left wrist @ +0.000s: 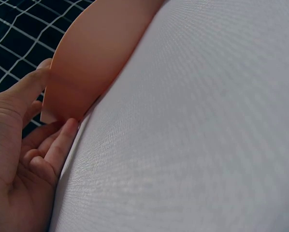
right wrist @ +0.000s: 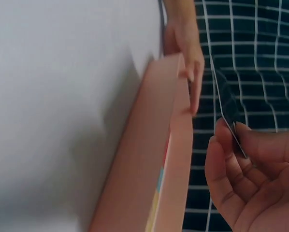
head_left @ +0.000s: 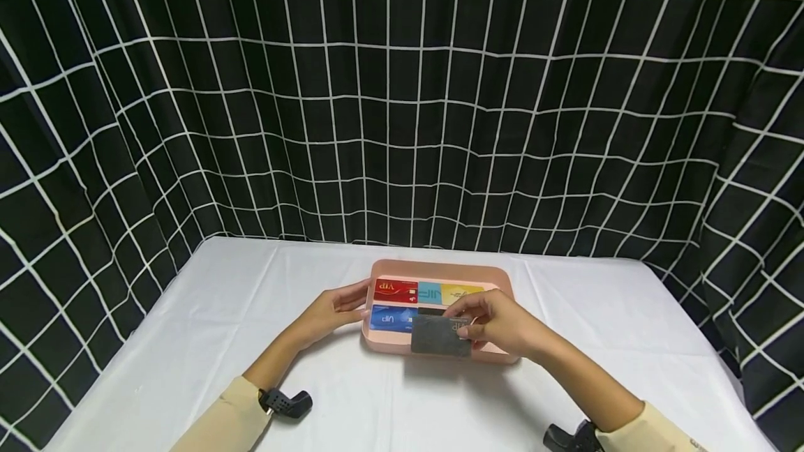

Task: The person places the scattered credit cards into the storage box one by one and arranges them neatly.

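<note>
A pink tray [head_left: 440, 269] with rounded corners holds several cards in two rows. In the back row lie a red card [head_left: 396, 291], a teal card [head_left: 430, 293] and a yellow card [head_left: 461, 292]. A blue card [head_left: 391, 319] lies front left, and a black one beside it is mostly hidden. My right hand [head_left: 499, 323] pinches a dark grey card [head_left: 441, 337] between thumb and fingers, raised above the tray's front edge. My left hand [head_left: 331, 312] touches the tray's left end with relaxed fingers; its fingertips [left wrist: 69, 126] rest low at the tray's wall.
A white cloth covers the table [head_left: 251, 312]. Behind and at both sides hangs a black curtain [head_left: 402, 103] with a white grid. Each wrist wears a black camera, one of them the left wrist camera [head_left: 287, 404].
</note>
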